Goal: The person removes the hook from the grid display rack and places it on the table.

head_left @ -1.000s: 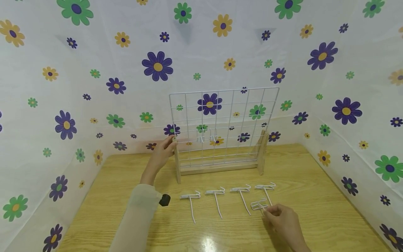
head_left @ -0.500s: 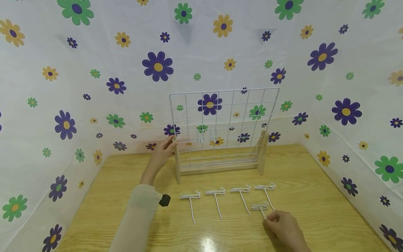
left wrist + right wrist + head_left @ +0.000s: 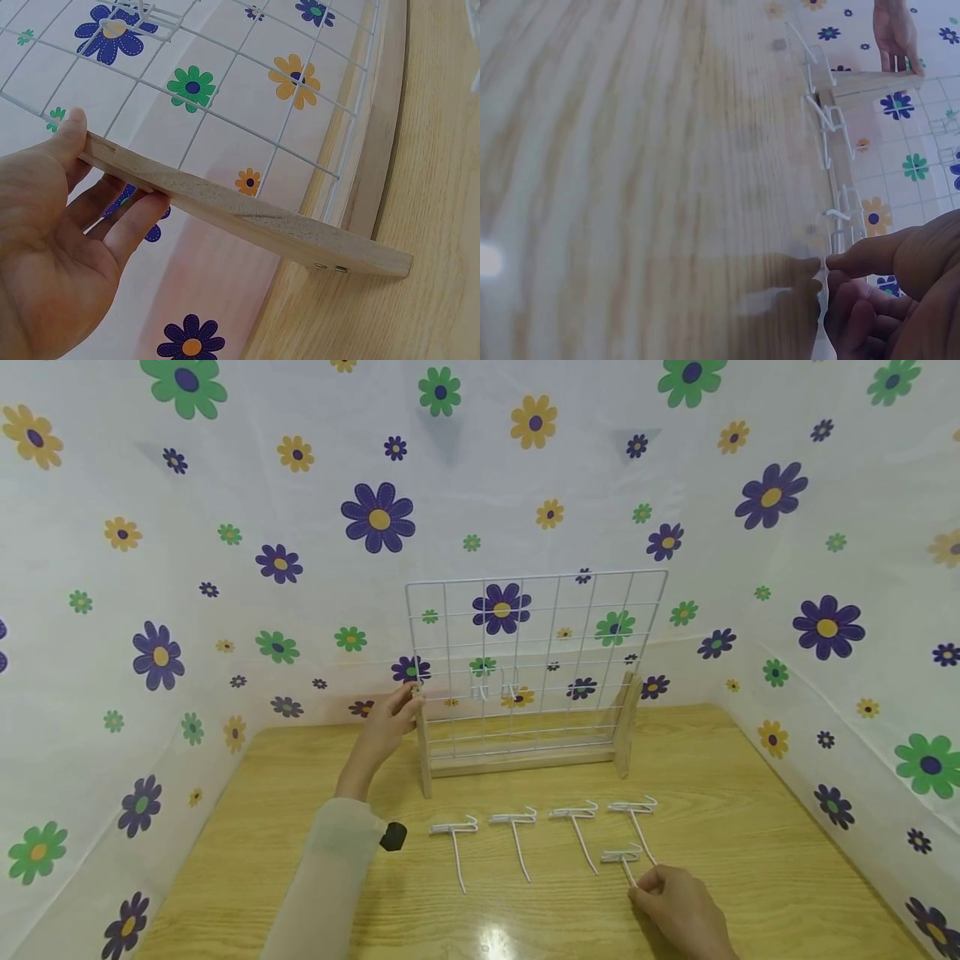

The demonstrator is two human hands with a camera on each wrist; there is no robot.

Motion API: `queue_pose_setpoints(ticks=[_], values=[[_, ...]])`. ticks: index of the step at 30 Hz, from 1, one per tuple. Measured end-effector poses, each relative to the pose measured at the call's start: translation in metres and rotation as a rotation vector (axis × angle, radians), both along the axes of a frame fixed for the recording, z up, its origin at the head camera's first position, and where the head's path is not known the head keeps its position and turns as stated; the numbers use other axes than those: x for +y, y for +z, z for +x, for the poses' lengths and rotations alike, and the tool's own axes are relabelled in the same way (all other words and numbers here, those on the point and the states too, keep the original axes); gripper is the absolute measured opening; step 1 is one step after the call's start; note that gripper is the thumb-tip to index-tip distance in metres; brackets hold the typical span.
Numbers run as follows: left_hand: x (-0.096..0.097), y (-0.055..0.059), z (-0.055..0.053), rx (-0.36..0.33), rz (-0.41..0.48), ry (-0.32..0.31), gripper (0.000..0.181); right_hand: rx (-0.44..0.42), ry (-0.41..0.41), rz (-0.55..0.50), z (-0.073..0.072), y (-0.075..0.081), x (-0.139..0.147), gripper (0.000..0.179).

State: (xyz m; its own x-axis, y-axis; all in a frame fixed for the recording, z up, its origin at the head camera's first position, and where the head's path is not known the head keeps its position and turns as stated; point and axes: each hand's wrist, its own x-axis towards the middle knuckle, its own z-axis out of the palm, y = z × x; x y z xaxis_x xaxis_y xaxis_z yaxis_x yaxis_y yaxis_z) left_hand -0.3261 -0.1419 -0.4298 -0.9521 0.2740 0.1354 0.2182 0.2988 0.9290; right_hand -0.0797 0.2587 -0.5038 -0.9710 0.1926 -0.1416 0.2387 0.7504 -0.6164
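My left hand [image 3: 385, 727] holds the top of the left wooden upright [image 3: 225, 201] of a white wire grid rack [image 3: 536, 577]. In the left wrist view the thumb lies on one side of the wood and the fingers on the other. At the front right, my right hand [image 3: 681, 903] pinches the stem end of a white wire display hook [image 3: 621, 857] between thumb and fingertips. The hook's head is low over the table; whether it touches the wood I cannot tell. Two similar hooks [image 3: 480, 687] hang side by side on the grid, left of its middle.
Several more white hooks lie in a row before the rack: a left one [image 3: 453, 828], two in the middle [image 3: 513, 817], and a right one [image 3: 632, 807] close beside the held hook. Flower-printed sheets [image 3: 600, 477] enclose the wooden table [image 3: 420, 910] behind and at both sides.
The hook in my right hand has turned so that its frame looks flatter, and that hand has shifted slightly toward the table's front. My left hand stays on the upright.
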Motion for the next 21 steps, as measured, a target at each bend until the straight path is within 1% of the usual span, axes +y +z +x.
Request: queue_pose_setpoints(ticks=[7,14,21], values=[[0.0006,0.0006,0.0007,0.003,0.011,-0.004,0.062,0.001,-0.005,0.034,-0.0004,0.0008,-0.0019,0.016],[0.0011,0.0008,-0.0009,0.014,0.016,-0.005,0.061,0.006,0.007,0.044,-0.0019,-0.0009,-0.0006,0.015],[0.0016,0.0032,0.0010,0.013,0.021,-0.007,0.060,0.009,0.005,0.045,-0.0022,-0.0019,0.0005,0.014]])
